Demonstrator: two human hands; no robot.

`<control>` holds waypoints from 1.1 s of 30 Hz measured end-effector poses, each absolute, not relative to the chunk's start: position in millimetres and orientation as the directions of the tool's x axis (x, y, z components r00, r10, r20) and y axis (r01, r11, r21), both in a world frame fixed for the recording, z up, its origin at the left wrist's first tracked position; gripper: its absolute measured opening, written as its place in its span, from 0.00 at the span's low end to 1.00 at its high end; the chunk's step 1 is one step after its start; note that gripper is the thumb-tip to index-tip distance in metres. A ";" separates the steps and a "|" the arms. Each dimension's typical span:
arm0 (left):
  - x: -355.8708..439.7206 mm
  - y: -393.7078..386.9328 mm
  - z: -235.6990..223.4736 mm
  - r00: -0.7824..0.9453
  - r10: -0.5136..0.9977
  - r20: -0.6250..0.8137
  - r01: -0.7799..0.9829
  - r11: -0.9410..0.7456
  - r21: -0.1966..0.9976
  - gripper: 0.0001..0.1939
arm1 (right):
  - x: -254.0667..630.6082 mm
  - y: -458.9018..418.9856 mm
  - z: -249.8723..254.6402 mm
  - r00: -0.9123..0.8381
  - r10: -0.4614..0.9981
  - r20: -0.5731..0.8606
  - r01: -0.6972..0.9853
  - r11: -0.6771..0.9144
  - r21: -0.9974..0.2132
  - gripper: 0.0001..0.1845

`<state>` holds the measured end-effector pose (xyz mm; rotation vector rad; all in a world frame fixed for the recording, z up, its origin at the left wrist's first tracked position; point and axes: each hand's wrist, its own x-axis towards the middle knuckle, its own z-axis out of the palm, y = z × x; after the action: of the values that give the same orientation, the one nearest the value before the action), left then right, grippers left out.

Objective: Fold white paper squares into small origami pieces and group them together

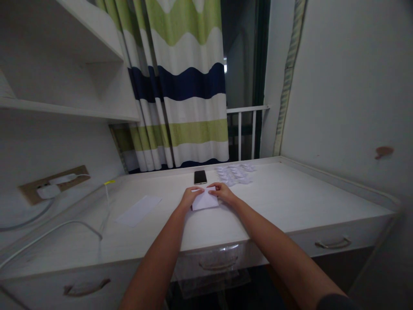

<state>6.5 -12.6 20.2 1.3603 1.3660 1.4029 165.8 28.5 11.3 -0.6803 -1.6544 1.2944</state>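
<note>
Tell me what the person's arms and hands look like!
The left hand and right hand have no gloves, and no watch shows. A dark sleeve peeks out on the right arm; none shows on the left arm.

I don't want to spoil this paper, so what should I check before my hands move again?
1. Left hand on the white paper: ok, at its upper left.
2. Right hand on it too: ok, at its upper right.
3. Phone out from under the paper: ok, it lies beyond it.
4. Loose flat paper apart from the left hand: ok, off to its left.
5. Crease sharpness: cannot tell, too small.
</note>
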 end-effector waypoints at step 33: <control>2.9 -2.7 11.9 -0.321 0.930 0.177 0.076 -0.161 0.984 0.11 | 157.3 33.0 3.4 -0.330 0.795 0.509 0.173 0.581 -0.795 0.12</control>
<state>2.9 -2.7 11.9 1.1987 1.4048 1.5643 157.3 33.0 3.4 -0.7889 -1.8255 0.7904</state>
